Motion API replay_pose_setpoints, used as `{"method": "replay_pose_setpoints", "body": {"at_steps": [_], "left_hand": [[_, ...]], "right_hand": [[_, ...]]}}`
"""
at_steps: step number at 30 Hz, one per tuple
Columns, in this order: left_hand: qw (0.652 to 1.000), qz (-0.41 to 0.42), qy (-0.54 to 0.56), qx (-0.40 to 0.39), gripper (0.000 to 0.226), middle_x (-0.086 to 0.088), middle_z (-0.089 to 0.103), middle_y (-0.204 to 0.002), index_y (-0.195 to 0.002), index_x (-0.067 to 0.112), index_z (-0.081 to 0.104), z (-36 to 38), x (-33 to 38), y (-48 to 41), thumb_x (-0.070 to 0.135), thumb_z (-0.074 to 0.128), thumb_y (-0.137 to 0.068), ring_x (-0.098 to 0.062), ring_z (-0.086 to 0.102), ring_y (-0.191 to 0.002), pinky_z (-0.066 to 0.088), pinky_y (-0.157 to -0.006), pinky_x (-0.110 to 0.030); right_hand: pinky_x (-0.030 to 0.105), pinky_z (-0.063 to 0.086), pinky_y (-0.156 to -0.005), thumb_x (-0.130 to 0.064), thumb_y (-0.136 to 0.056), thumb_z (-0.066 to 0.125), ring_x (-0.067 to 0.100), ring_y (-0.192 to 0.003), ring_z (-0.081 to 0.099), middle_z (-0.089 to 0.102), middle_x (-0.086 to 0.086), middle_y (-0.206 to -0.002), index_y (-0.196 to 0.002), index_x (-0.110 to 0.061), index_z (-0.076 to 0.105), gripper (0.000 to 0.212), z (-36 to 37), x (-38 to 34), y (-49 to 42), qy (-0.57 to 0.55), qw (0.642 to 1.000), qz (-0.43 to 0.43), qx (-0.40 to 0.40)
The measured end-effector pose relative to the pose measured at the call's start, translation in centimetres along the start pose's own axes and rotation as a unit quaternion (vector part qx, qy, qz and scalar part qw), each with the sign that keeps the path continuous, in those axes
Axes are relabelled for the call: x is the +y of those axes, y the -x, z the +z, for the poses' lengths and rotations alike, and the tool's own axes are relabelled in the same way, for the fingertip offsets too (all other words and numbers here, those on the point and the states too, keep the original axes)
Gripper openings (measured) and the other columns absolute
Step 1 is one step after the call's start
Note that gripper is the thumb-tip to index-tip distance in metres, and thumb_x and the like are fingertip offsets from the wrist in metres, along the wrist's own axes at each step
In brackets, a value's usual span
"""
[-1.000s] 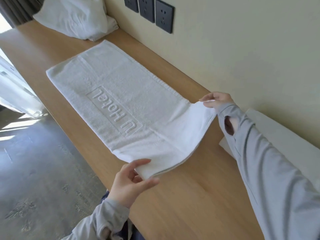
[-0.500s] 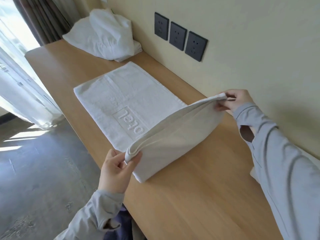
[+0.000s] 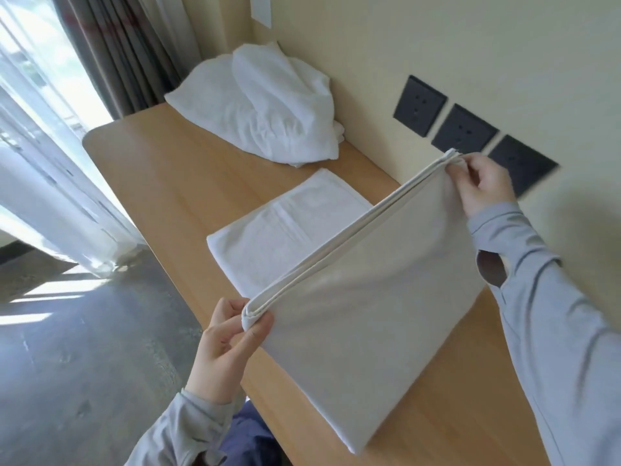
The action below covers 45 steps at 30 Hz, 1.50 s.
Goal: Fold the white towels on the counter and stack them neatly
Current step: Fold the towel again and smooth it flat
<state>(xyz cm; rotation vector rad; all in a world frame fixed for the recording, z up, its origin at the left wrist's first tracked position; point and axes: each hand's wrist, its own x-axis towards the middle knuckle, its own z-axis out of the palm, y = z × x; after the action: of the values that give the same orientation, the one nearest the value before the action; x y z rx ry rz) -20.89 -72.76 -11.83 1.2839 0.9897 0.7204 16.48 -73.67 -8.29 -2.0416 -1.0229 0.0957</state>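
A white towel lies along the wooden counter, its near half lifted into a raised flap over the far half. My left hand pinches the flap's near corner above the counter's front edge. My right hand pinches the far corner close to the wall. The layered hem runs taut between both hands. The towel's far end lies flat on the wood. A heap of unfolded white towels sits at the counter's far end against the wall.
Three dark wall sockets are set in the cream wall just behind my right hand. Curtains and a bright window stand at the far left. Grey floor lies below the counter's front edge.
Both hands have lifted the towel's near end higher and carried it toward the far end, hiding the embossed lettering. The view has swung up toward the heap and curtains.
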Motion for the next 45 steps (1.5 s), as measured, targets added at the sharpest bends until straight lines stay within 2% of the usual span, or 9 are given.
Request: {"method": "replay_pose_setpoints", "body": {"at_steps": [4, 10, 18, 21, 24, 27, 30, 37, 45], "left_hand": [[0.999, -0.030, 0.019, 0.017, 0.040, -0.010, 0.044, -0.084, -0.061, -0.013, 0.059, -4.6, -1.7, -6.5, 0.025, 0.060, -0.076, -0.007, 0.044, -0.080, 0.032, -0.081, -0.022], [0.985, -0.152, 0.064, 0.051, 0.027, 0.002, 0.072, -0.078, -0.064, 0.018, 0.077, -7.9, -6.3, -15.9, 0.022, 0.060, -0.086, -0.018, 0.062, -0.084, 0.048, -0.076, -0.031], [0.972, -0.215, -0.018, 0.093, 0.037, -0.004, 0.056, -0.063, -0.067, 0.000, 0.067, -8.9, -9.8, -20.1, 0.035, 0.071, -0.079, -0.017, 0.050, -0.064, 0.039, -0.061, -0.030], [0.963, -0.181, -0.158, 0.123, 0.045, -0.002, 0.060, -0.068, -0.089, 0.003, 0.059, -8.2, -9.4, -20.0, 0.044, 0.062, -0.073, -0.022, 0.051, -0.065, 0.040, -0.065, -0.034], [0.908, -0.075, -0.367, 0.186, 0.050, -0.010, 0.056, -0.111, -0.123, 0.016, 0.048, -6.2, -8.2, -20.3, 0.008, 0.065, -0.077, -0.031, 0.051, -0.098, 0.041, -0.083, -0.043], [0.866, 0.089, -0.466, 0.156, 0.041, -0.012, 0.057, -0.111, -0.116, 0.008, 0.058, -4.2, -7.7, -21.1, 0.001, 0.060, -0.075, -0.036, 0.052, -0.101, 0.041, -0.082, -0.048], [0.881, 0.083, -0.457, 0.089, 0.032, -0.006, 0.060, -0.095, -0.101, 0.011, 0.067, -3.2, -8.2, -21.8, 0.029, 0.045, -0.085, -0.033, 0.056, -0.090, 0.037, -0.078, -0.040], [0.894, 0.055, -0.430, 0.109, 0.022, -0.008, 0.055, -0.095, -0.094, 0.010, 0.065, -3.5, -10.5, -22.6, 0.026, 0.069, -0.081, -0.031, 0.051, -0.091, 0.020, -0.080, -0.029], [0.897, -0.007, -0.432, 0.094, 0.034, -0.006, 0.045, -0.093, -0.086, 0.007, 0.058, -3.6, -10.3, -23.4, 0.034, 0.076, -0.074, -0.025, 0.037, -0.090, 0.025, -0.079, -0.031]], "right_hand": [[0.023, 0.032, -0.064, -0.020, -0.092, 0.053, 0.023, -0.077, 0.052, 0.062, 0.017, -0.082, -0.092, 0.002, 0.063, 0.024, 5.9, -1.9, -3.9, 0.021, 1.000, 0.006, -0.013], [0.025, 0.024, -0.058, -0.022, -0.089, 0.057, 0.026, -0.071, 0.045, 0.053, 0.016, -0.075, -0.082, 0.001, 0.057, 0.024, 15.8, -1.8, -8.5, 0.072, 0.990, 0.085, -0.092], [0.026, 0.026, -0.058, -0.019, -0.091, 0.053, 0.024, -0.071, 0.048, 0.058, 0.014, -0.078, -0.083, 0.000, 0.057, 0.021, 23.8, 1.8, -10.0, 0.093, 0.978, 0.136, -0.129], [0.026, 0.036, -0.066, -0.019, -0.093, 0.051, 0.027, -0.083, 0.055, 0.061, 0.012, -0.091, -0.095, -0.005, 0.060, 0.016, 25.2, 2.7, -9.2, 0.116, 0.977, 0.118, -0.136], [0.038, 0.038, -0.081, -0.023, -0.094, 0.051, 0.032, -0.100, 0.051, 0.055, 0.017, -0.110, -0.108, 0.000, 0.056, 0.027, 26.0, 3.1, -8.5, 0.246, 0.960, 0.074, -0.111], [0.043, 0.040, -0.080, -0.015, -0.090, 0.056, 0.036, -0.093, 0.054, 0.059, 0.019, -0.103, -0.105, 0.003, 0.059, 0.024, 25.3, 2.9, -7.3, 0.277, 0.959, -0.049, -0.019], [0.046, 0.049, -0.071, -0.003, -0.082, 0.061, 0.035, -0.081, 0.057, 0.065, 0.013, -0.089, -0.096, 0.001, 0.065, 0.015, 23.7, 3.1, -6.0, 0.227, 0.954, -0.194, 0.014], [0.043, 0.046, -0.080, 0.002, -0.072, 0.073, 0.030, -0.089, 0.060, 0.067, 0.011, -0.094, -0.098, -0.001, 0.069, 0.027, 24.6, 1.1, -5.4, 0.176, 0.897, -0.320, -0.249], [0.026, 0.029, -0.091, -0.020, -0.085, 0.062, 0.018, -0.099, 0.046, 0.052, 0.001, -0.102, -0.094, -0.013, 0.055, 0.014, 25.5, -0.9, -8.0, 0.289, 0.825, -0.308, -0.376]]}}
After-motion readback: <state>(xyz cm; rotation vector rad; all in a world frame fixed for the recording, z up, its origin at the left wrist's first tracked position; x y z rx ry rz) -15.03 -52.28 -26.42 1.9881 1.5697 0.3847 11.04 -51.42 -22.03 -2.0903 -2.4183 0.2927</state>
